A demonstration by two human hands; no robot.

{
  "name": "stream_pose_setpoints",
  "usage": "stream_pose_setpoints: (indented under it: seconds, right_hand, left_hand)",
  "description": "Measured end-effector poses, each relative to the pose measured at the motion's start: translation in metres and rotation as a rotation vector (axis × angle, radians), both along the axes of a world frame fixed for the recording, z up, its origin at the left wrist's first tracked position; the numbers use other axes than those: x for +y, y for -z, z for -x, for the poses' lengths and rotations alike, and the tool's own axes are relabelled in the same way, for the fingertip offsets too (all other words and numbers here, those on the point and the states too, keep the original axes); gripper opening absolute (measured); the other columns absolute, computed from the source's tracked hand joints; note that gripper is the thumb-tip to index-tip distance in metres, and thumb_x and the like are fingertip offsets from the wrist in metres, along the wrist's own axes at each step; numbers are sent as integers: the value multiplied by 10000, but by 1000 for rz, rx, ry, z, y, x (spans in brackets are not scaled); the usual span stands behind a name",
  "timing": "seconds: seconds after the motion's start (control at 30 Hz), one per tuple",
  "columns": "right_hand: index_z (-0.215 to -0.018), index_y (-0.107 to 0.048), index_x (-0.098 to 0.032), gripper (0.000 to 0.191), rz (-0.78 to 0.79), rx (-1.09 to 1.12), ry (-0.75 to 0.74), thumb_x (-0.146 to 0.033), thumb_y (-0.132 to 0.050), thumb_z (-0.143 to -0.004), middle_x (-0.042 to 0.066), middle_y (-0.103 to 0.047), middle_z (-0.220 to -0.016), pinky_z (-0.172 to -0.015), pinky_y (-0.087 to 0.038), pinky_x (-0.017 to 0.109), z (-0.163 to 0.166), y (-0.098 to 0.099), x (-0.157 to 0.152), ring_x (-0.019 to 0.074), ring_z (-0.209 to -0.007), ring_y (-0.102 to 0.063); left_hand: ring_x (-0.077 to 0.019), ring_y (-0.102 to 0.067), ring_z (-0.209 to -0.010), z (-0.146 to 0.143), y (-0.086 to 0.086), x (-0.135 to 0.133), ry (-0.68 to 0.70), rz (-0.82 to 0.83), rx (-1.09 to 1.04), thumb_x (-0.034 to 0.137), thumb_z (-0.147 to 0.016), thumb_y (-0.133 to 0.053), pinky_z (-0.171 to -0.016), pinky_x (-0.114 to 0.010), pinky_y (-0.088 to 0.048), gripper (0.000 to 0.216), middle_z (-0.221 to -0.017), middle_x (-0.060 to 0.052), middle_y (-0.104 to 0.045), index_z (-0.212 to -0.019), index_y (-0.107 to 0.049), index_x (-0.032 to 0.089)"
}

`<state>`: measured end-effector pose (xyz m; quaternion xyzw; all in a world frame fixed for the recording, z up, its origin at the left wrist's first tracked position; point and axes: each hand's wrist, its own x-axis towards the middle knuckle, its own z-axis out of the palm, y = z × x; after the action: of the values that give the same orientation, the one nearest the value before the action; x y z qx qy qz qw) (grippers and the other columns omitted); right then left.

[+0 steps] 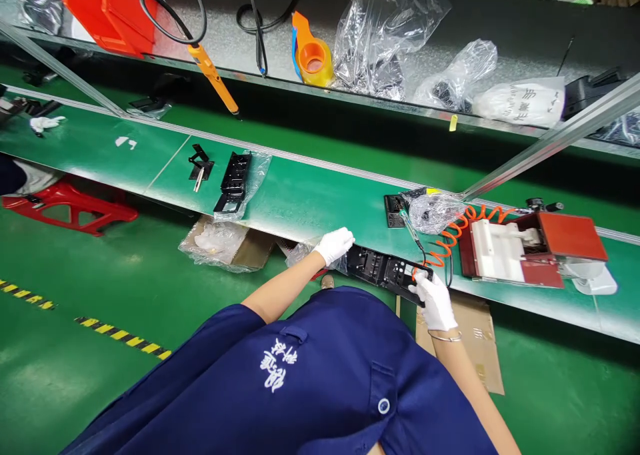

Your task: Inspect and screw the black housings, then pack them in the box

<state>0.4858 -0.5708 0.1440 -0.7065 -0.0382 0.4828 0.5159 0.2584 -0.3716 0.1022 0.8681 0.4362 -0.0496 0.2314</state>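
A long black plastic housing point(383, 270) with molded compartments lies across the bench's front edge, close to my body. My right hand point(436, 302), in a white glove, grips its right end with the fingers bent round the rim. At its left end, my gloved left hand point(335, 246) has its fingers closed at the corner, where clear plastic film point(305, 252) hangs below. What the left fingertips pinch is partly hidden. Behind the housing lie a small black part point(394, 211), a green-tipped screwdriver point(411, 228) and a crumpled clear bag point(435, 212).
On the right stands a red and white machine point(520, 252) with an orange coiled hose point(445, 242). Another black housing point(234, 183) rests on film at left, near a small black bracket point(201, 165). An orange electric screwdriver point(214, 78) hangs above. A tape dispenser point(314, 58) sits on the shelf.
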Motion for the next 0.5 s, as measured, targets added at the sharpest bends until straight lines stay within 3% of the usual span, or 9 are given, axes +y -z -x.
stream_pose_setpoints:
  seconds: [0.13, 0.27, 0.5]
  right_hand:
    - [-914, -366, -150, 711, -34, -11, 98, -556, -787, -508, -119, -283, -512, -710, -588, 206, 14, -2, 0, -18, -451, -289]
    - [-915, -382, -145, 663, -81, 2, 83, -512, -784, -538, -111, -311, -538, -744, -590, 221, 27, -5, 6, -21, -470, -306]
    - [-910, -339, -152, 633, -141, -62, 178, -552, -718, -598, -113, -267, -517, -677, -542, 193, 14, -11, 10, -11, -460, -279]
  left_hand:
    - [-252, -681, -1031, -20, -14, -13, 62, -54, -51, 281, -1082, -404, -878, -348, -521, 380, -1076, -182, -704, -1038, -729, 91]
    - [-246, -689, -1016, -40, -28, -26, 144, -79, -106, 275, -1073, -433, -867, -337, -512, 351, -1062, -166, -710, -1037, -736, 102]
    - [-273, -699, -1009, -35, -46, -12, 115, -114, -146, 267, -1075, -401, -860, -360, -536, 375, -1001, -187, -707, -1013, -729, 98]
